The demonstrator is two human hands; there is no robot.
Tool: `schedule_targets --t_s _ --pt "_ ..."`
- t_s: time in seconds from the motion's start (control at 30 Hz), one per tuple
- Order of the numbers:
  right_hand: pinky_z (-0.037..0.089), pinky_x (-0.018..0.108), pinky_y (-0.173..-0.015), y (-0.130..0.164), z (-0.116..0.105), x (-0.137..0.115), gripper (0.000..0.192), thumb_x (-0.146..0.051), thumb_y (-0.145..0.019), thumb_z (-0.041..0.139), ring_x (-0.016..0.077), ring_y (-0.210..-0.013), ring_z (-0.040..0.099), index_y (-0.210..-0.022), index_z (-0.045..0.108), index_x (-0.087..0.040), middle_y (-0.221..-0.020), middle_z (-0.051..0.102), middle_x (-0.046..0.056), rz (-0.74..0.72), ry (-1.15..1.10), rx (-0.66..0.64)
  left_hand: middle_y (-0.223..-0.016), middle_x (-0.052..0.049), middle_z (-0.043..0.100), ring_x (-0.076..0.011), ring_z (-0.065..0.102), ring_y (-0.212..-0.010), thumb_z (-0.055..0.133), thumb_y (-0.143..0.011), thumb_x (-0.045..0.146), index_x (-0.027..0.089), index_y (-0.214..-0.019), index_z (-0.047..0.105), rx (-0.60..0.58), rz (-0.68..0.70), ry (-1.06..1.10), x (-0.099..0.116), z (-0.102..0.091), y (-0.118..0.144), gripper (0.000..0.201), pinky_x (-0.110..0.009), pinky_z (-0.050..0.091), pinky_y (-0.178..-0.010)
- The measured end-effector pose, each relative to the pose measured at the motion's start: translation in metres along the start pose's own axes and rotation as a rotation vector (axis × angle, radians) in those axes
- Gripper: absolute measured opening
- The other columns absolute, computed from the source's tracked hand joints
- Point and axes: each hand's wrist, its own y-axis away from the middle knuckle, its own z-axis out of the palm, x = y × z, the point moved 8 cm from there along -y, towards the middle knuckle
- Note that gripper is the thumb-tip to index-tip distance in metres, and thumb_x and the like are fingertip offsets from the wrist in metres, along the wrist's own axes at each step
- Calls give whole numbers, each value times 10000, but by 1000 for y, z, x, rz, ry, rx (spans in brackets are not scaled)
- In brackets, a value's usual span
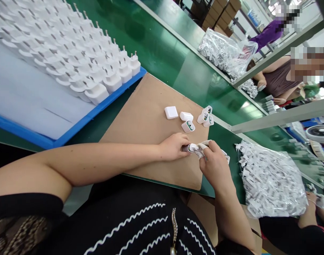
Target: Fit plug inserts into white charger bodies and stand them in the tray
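Both hands (196, 152) near cardboard's (140, 120) edge

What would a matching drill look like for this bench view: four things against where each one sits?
Things:
1. small white part
2. loose white housings
3. rows of white plugs
4. clear bag of parts

Places:
A. on the blue-edged tray
B. between both hands
C. at the cardboard sheet's far edge
D. right of the right hand

Pairs: 1-B, 2-C, 3-A, 4-D
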Motion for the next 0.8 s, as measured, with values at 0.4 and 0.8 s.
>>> schedule_targets --t_s 0.4,0.8 --pt "448 353 -692 -5 -5 4 299 -23 -846 526 244 -814 567 -1019 663 -224 -873 634 54 -77 -21 89 -908 -68 681 -224 617 -897 773 -864 290 163 -916 788 -16 18 -18 4 -2 -1 138 -338 458 -819" --pt "377 331 -617 -13 2 -2 268 14 -757 488 205 -715 500 -657 489 -236 -722 532 30 -109 39 52 -937 -62 696 -212 623 -894 766 -850 246 164 -861 772 -31 11 -9 1 1 -3 83 -330 454 -831"
